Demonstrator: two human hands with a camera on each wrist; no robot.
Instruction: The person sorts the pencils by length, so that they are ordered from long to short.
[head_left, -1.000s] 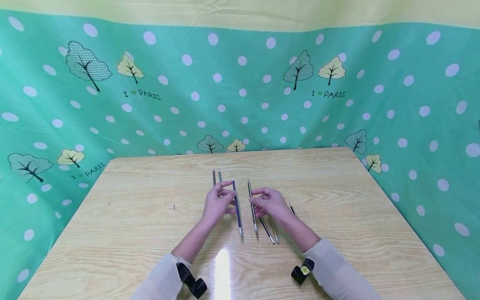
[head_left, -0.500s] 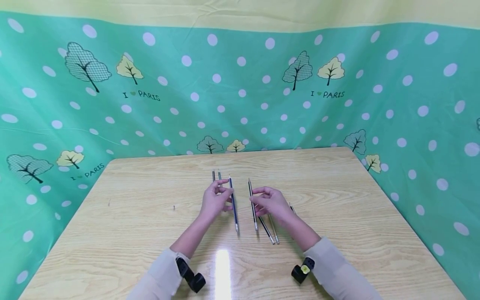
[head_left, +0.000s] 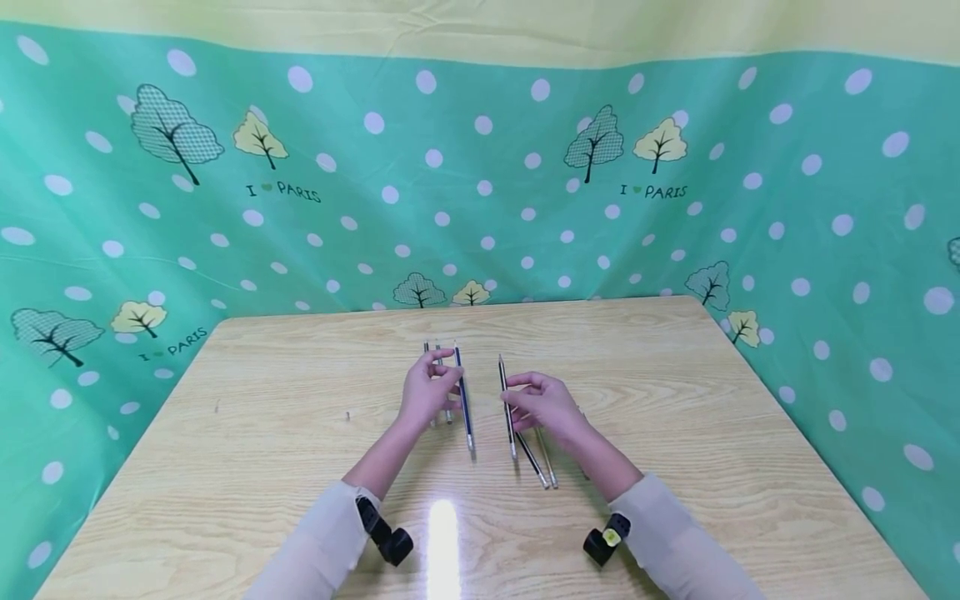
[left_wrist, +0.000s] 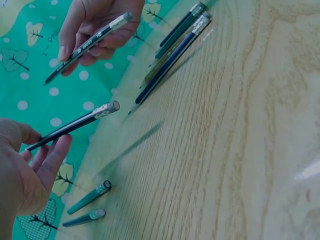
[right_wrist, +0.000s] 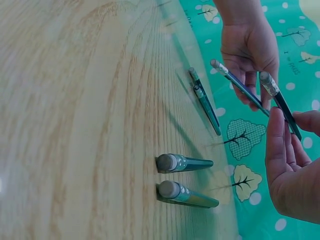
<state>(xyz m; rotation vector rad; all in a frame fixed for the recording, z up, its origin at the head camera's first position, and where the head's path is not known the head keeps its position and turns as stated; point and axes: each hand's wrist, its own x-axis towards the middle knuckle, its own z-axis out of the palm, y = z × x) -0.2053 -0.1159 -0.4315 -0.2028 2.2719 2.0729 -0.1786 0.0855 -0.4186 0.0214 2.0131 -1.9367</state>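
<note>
My left hand point(head_left: 424, 392) pinches a blue pencil point(head_left: 466, 408) between thumb and fingers, eraser end toward me and tip pointing away. In the left wrist view, this pencil point(left_wrist: 75, 125) is held above the table with its shadow apart from it. A black striped pencil point(head_left: 507, 408) is pinched by my right hand point(head_left: 546, 406), also raised off the wood. Under the left hand lie two pencils, one greenish point(left_wrist: 90, 197) and one dark point(left_wrist: 84, 218). Below the right hand rest a dark pencil point(head_left: 532, 460) and a yellowish one point(head_left: 548, 460).
The wood-grain table point(head_left: 285, 483) reaches back to a green dotted curtain point(head_left: 480, 208). Another pencil is mostly hidden by the right forearm point(head_left: 611, 458). Left of the hands lies a tiny dark speck point(head_left: 347, 416). Black wrist cameras point(head_left: 392, 542) sit at both cuffs.
My left hand has moved left and farther from me with the blue pencil, exposing the lower ends of the two pencils beneath it. The right hand has hardly moved.
</note>
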